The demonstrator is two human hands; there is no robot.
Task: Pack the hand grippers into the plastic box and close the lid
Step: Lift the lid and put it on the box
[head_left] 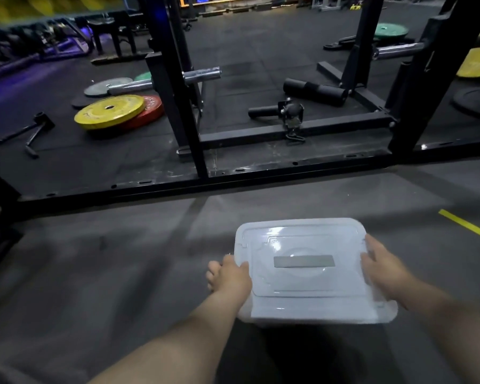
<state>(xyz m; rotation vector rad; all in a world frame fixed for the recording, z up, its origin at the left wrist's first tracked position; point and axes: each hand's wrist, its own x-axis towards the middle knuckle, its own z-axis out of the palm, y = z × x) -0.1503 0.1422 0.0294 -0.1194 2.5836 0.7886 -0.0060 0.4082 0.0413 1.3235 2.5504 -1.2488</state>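
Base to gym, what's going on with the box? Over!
Left hand and right hand each grip a side of the plastic box. Lid sits on top. Black rack beyond, not touching.

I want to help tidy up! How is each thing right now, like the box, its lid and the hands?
plastic box: held between both hands.
lid: on the box, looks closed.
left hand: grips the box's left edge.
right hand: grips the box's right edge.
yellow plate: lying flat, partly on the red plate.
red plate: flat on the floor.
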